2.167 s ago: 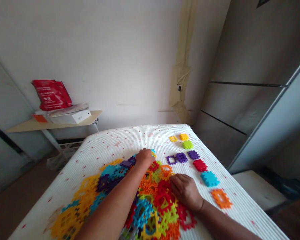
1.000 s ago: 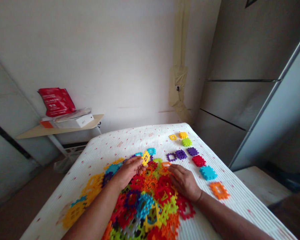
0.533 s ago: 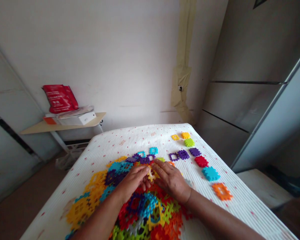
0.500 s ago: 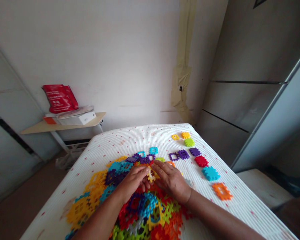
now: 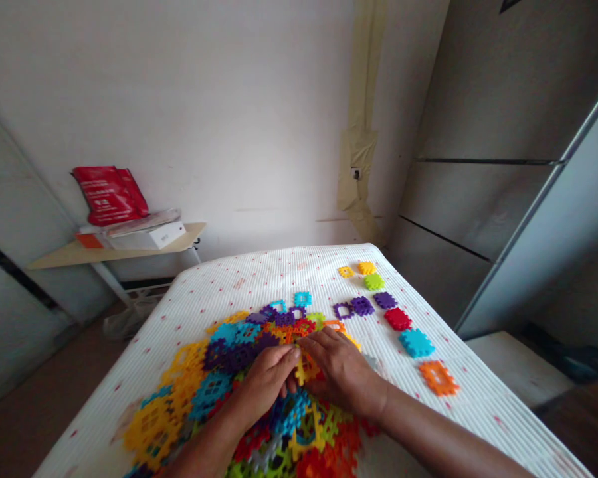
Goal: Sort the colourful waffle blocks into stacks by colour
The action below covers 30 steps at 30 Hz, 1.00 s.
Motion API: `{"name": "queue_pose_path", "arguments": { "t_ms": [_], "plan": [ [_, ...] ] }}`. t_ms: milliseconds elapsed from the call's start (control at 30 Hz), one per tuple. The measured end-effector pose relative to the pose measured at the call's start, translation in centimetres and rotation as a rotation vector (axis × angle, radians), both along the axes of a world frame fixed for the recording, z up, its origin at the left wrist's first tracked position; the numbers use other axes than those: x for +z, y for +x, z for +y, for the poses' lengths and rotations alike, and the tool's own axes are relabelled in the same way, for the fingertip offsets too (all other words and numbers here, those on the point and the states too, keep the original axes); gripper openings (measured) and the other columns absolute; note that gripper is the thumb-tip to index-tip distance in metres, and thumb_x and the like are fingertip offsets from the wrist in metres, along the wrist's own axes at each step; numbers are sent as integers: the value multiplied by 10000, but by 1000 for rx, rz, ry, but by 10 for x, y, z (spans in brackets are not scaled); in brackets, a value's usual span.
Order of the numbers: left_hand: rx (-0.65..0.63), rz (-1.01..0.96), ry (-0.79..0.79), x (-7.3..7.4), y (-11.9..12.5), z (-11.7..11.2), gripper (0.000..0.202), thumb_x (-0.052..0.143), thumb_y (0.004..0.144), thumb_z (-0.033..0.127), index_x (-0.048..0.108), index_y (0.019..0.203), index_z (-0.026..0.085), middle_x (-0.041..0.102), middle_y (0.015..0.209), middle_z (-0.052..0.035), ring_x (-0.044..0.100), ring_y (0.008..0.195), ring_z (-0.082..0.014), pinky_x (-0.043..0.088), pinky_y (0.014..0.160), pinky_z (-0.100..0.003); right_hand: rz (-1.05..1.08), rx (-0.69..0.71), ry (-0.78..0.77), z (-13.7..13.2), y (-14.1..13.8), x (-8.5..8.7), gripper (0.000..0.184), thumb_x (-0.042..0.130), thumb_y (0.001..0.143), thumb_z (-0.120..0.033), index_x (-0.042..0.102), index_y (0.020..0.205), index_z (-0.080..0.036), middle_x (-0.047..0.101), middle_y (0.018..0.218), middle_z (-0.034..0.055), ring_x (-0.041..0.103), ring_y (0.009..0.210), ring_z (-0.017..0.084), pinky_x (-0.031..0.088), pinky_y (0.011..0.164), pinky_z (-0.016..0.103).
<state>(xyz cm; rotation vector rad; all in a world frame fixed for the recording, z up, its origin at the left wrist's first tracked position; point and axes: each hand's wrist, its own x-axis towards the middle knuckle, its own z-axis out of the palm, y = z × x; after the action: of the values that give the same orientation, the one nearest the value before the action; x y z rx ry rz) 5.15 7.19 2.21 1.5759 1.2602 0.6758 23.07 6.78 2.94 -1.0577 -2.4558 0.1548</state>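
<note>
While both hands meet over the middle of the toy heap, the thing between them is a small yellow piece. It stands nearly upright on its edge, just above the pile of plastic tiles. Its long side runs up and down, and its thin edge seems to face the camera.

The left hand comes to it from the left. Its fingertips are closed on the left edge of the piece, so this hand is grasping it. The right hand comes from the right with the palm down, and its fingers bend over the right side of the piece and touch it. The thumb of this hand is hidden below, so I cannot tell if it pinches the piece or only rests against it. Both hands are equally near, one at each side, and the piece lies exactly in the gap between them.

The pile spreads mostly to the left and toward the person, on a white mattress with ribbed cloth and small red dots. To the right of the right hand, well apart from the pile, single pieces lie flat in a line going away: an orange piece, a blue piece, a red piece, purple pieces, a green piece and yellow pieces.

Behind the mattress at the left, a shelf carries a red bag and a white box.
</note>
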Motion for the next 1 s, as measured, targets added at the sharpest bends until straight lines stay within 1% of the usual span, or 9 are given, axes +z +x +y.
{"name": "queue_pose_path", "arguments": {
  "t_ms": [67, 133, 200, 233, 333, 467, 667, 800, 1000],
  "plan": [
    [1, 81, 116, 2, -2, -3, 442, 367, 846, 547, 595, 738, 183, 611, 618, -15, 553, 574, -153, 413, 549, -246, -10, 7, 1, 11, 6, 5, 497, 651, 719, -268, 509, 1190, -205, 606, 1056, 65, 511, 942, 208, 428, 817, 327],
    [11, 183, 301, 2, -6, -4, 376, 391, 859, 475, 638, 802, 198, 652, 784, -48, 593, 765, -189, 452, 718, -289, -50, -43, 41, 34, 20, 13, 509, 661, 714, -252, 505, 1196, -202, 604, 1084, 74, 509, 967, 211, 425, 823, 333],
    [14, 306, 469, -4, -11, -4, 271, 452, 841, 376, 660, 906, 214, 645, 993, -75, 563, 972, -218, 411, 897, -342, -138, -192, 92, 69, 38, 24, 503, 644, 726, -213, 502, 1208, -189, 589, 1150, 92, 487, 1033, 230, 411, 851, 348],
    [7, 370, 523, -7, -13, -4, 246, 477, 825, 331, 660, 948, 221, 626, 1066, -80, 535, 1038, -226, 385, 945, -362, -199, -288, 87, 89, 48, 29, 492, 633, 729, -192, 509, 1205, -184, 593, 1152, 95, 483, 1047, 236, 411, 850, 344],
    [-29, 531, 581, -20, -17, -3, 253, 508, 797, 263, 654, 1001, 232, 605, 1138, -75, 503, 1096, -234, 370, 975, -391, -459, -540, -23, 145, 74, 39, 458, 579, 758, -150, 515, 1209, -197, 592, 1165, 97, 478, 1076, 246, 423, 803, 320],
    [-53, 625, 588, -27, -16, -1, 272, 496, 814, 271, 647, 1038, 232, 613, 1132, -76, 512, 1081, -242, 385, 958, -408, -568, -600, -110, 195, 89, 33, 453, 632, 726, -144, 562, 1172, -180, 624, 1077, 138, 511, 1048, 275, 432, 758, 327],
    [-73, 650, 591, -26, -14, 2, 258, 488, 821, 263, 632, 1032, 228, 615, 1122, -79, 517, 1059, -247, 392, 942, -422, -657, -593, -188, 231, 84, 11, 414, 657, 718, -118, 602, 1122, -189, 615, 1114, 140, 499, 1089, 272, 418, 810, 355],
    [-77, 664, 565, -27, -14, 1, 263, 488, 824, 263, 625, 1045, 231, 607, 1145, -76, 506, 1078, -250, 385, 953, -422, -685, -602, -219, 243, 80, 2, 378, 636, 740, -97, 612, 1107, -182, 604, 1139, 146, 486, 1112, 269, 410, 828, 366],
    [-74, 653, 559, -29, -15, 0, 268, 480, 836, 267, 612, 1065, 222, 594, 1161, -72, 490, 1096, -243, 383, 961, -420, -685, -602, -258, 257, 79, -11, 364, 601, 784, -143, 592, 1142, -204, 585, 1159, 149, 479, 1120, 273, 383, 857, 404]
  ]
}}
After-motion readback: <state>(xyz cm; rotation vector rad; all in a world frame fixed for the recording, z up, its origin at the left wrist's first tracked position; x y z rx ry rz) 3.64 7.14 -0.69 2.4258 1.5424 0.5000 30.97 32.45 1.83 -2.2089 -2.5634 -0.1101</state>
